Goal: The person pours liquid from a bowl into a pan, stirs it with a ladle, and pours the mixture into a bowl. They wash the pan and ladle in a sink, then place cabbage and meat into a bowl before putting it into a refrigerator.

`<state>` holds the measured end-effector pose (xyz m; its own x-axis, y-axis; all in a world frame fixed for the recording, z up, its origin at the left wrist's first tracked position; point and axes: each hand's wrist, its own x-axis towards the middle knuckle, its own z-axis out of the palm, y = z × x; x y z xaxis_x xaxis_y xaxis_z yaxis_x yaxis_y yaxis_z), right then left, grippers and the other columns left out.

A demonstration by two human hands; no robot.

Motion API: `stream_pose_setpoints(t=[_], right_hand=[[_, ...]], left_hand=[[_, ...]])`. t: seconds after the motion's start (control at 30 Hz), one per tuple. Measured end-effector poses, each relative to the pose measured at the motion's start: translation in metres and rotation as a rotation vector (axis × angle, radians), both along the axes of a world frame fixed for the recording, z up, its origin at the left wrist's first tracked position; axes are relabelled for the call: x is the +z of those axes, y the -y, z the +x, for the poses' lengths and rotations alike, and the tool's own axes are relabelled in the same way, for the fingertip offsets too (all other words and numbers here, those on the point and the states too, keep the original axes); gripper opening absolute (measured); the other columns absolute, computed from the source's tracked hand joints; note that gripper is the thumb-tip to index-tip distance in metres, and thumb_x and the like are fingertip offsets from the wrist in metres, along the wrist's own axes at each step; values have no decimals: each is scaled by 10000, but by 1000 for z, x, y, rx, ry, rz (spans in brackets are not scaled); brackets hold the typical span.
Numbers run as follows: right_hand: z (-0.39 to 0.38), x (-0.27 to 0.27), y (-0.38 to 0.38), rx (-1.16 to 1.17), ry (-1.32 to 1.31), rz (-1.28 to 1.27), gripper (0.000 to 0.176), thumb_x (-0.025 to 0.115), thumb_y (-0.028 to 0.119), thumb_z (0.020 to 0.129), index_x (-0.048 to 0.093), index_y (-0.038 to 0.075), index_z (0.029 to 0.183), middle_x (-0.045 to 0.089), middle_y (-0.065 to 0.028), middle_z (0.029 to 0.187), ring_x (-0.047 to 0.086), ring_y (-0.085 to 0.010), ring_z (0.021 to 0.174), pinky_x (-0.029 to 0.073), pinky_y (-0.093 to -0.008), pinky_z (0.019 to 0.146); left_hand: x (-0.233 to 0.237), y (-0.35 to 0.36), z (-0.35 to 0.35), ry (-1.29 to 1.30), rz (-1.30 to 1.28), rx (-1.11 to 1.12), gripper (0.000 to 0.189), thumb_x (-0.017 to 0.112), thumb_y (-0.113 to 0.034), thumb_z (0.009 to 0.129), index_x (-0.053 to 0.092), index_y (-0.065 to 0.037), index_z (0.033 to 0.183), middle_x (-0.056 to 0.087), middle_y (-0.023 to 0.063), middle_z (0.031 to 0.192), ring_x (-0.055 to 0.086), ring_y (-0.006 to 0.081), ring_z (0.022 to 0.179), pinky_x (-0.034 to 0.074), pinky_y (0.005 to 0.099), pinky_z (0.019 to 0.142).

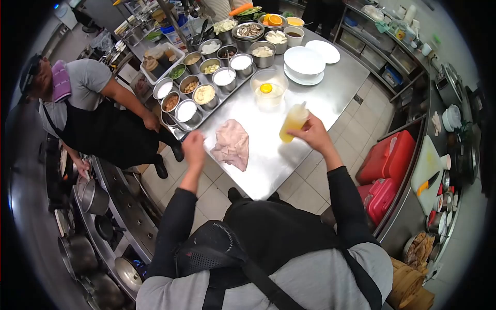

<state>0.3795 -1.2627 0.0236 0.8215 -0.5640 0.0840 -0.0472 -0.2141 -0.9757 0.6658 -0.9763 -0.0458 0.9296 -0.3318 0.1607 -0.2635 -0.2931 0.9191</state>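
Note:
My right hand (313, 133) is wrapped round a squeeze bottle (293, 124) of yellow liquid, held tilted over the steel table (274, 173). My left hand (194, 150) is raised at the table's left edge with its fingers closed together. Whatever may be between them is hidden. Close to that hand lies a flat, pale pink piece of raw meat (231, 144), wrinkled at its edges. A steel tub of white powder or grains (186, 110) stands just beyond my left hand. Farther back, a clear plastic bowl (269, 98) holds a raw egg with an unbroken yolk (266, 88).
Steel tubs of ingredients (209, 67) line the table's left side. White bowls and plates (305, 62) stand at the back right. To the left, another person (103, 108) in a black apron grips a pot (93, 197). Red containers (385, 160) stand on the right.

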Motion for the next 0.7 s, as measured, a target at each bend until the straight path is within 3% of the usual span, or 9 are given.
stream_pose_setpoints(t=[0.1, 0.13, 0.17, 0.2, 0.37, 0.43, 0.5, 0.6, 0.7], right_hand=[[-9, -19, 57, -291, -8, -147, 541, 840, 248, 774, 590, 30, 1200, 713, -64, 989, 659, -107, 793, 533, -267, 713], [-12, -19, 71, -399, -71, -289, 548, 826, 280, 782, 581, 26, 1202, 715, -94, 983, 673, -143, 760, 540, -292, 702], [-13, -24, 84, -403, -75, -290, 548, 826, 280, 782, 581, 26, 1202, 715, -94, 983, 673, -143, 760, 540, -292, 702], [-13, -30, 98, -463, -92, -325, 554, 822, 295, 781, 580, 26, 1200, 715, -103, 986, 673, -163, 750, 541, -305, 709], [-4, -57, 120, -558, -189, -370, 633, 828, 351, 752, 560, 26, 1225, 705, -123, 1047, 676, -209, 774, 538, -351, 752], [-7, -61, 110, -582, -186, -371, 668, 842, 364, 734, 557, 26, 1235, 695, -117, 996, 663, -211, 760, 528, -350, 764], [-3, -73, 93, -959, 52, -812, 641, 835, 347, 745, 562, 26, 1229, 671, -100, 915, 640, -215, 720, 517, -347, 747], [10, -53, 39, -543, -14, -332, 471, 756, 235, 828, 569, 24, 1206, 633, -82, 741, 619, -248, 679, 489, -384, 665], [65, -48, 27, -242, -152, -517, 369, 713, 238, 868, 587, 9, 1128, 602, -111, 671, 604, -285, 652, 480, -396, 625]], left_hand=[[-77, -140, 43, -41, 496, 386, 236, 657, -214, 822, 709, 16, 822, 670, 166, 768, 634, 239, 754, 482, 380, 695], [-157, -220, 79, 142, 794, 320, 251, 639, -168, 805, 697, 3, 978, 683, 221, 906, 648, 336, 920, 498, 425, 778], [-136, -251, 34, 299, 719, 329, 392, 606, -133, 789, 630, -15, 1162, 662, 272, 1018, 598, 419, 1059, 493, 462, 861], [-119, -278, 11, 8, 779, 369, 496, 597, -149, 793, 554, -22, 1271, 663, 271, 1045, 607, 416, 1060, 485, 458, 890], [-144, -353, -57, -176, 936, -30, 373, 664, -315, 844, 684, 58, 834, 658, 193, 656, 668, 358, 652, 516, 457, 645], [-133, -333, -108, -592, 817, 209, 459, 710, -379, 830, 674, 78, 853, 653, 177, 655, 650, 302, 595, 516, 426, 605], [-229, -395, -148, -458, 766, 230, 430, 718, -354, 829, 675, 74, 831, 656, 159, 653, 661, 272, 638, 523, 401, 608], [-263, -406, -199, -305, 770, 209, 402, 722, -328, 826, 676, 70, 849, 660, 142, 660, 667, 250, 680, 530, 383, 625], [-266, -429, -271, -23, 902, 78, 378, 722, -289, 818, 678, 67, 938, 666, 120, 686, 668, 229, 740, 541, 367, 675]])
